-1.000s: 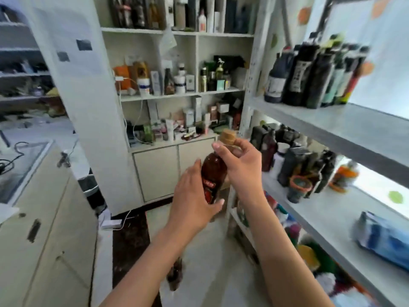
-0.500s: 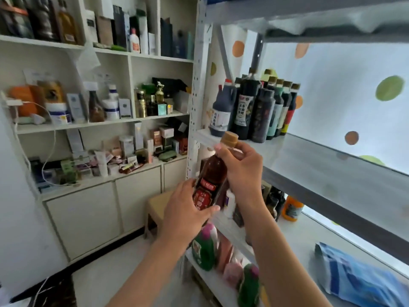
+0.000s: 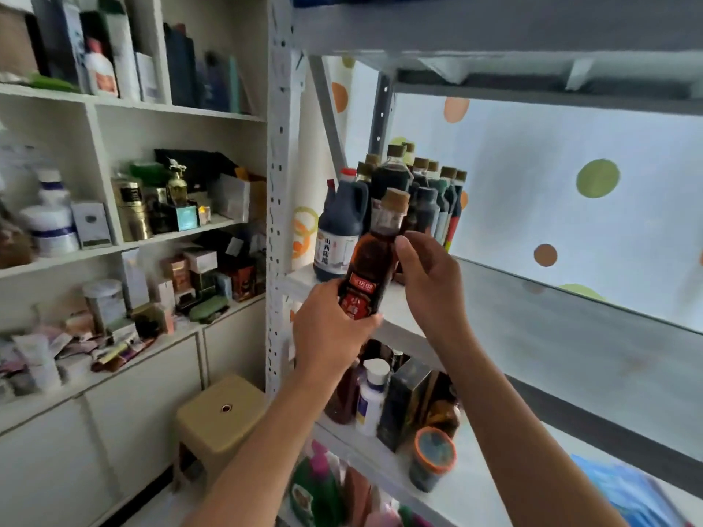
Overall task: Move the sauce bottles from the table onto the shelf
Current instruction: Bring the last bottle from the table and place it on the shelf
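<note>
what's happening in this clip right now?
A person is holding a dark sauce bottle with both hands in front of a metal shelf. The left hand grips its lower, labelled part; the right hand holds it near the shoulder. The bottle is tilted, in the air and not yet set down. A cluster of dark bottles, including a jug, already stands at the shelf's far end.

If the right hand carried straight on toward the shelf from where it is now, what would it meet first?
Probably the cluster of dark sauce bottles standing at the shelf's left end, directly beyond the right hand, which grips the held bottle near its neck. Depth is hard to judge in this view.
</note>
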